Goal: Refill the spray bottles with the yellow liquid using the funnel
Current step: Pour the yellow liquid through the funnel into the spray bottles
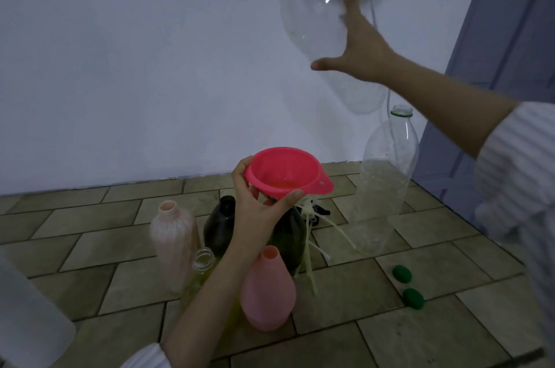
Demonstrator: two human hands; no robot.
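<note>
We hold the pink funnel (286,174) in our left hand (255,211), thumb and fingers curled around its narrowing underside, mouth facing up, spout pointing down into the dark bottle (285,235) beneath it. Our right hand (360,46) grips a clear empty bottle (312,16) raised high against the far wall, its long axis tilted, the open neck pointing up and left, the base down and right. On the tiled floor (420,322) stand a pale peach bottle (174,232), a second dark bottle (219,226), a small clear bottle (204,265) and a pink bottle (267,286). Another clear bottle (384,181) stands upright at right, with two green caps (407,285) nearer.
</note>
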